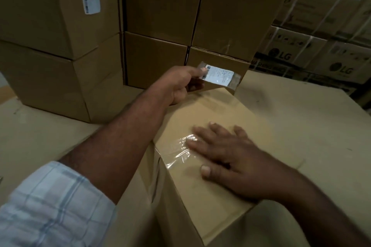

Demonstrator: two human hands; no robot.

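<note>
We count 6 plain cartons (156,6) stacked at back and 1 box (220,110) under our hands. LG cartons (297,50) far right are cut off & too dark to count. 2 labels: 1 white sticker (91,3) on the top-left carton, and 1 barcode label (218,75) pinched by our left hand (176,84) over the box's far corner. It's well apart from our right hand (226,152), which lies flat, fingers spread, on the box top, touching 1 clear tape strip (180,152). Label print is unreadable.
</note>
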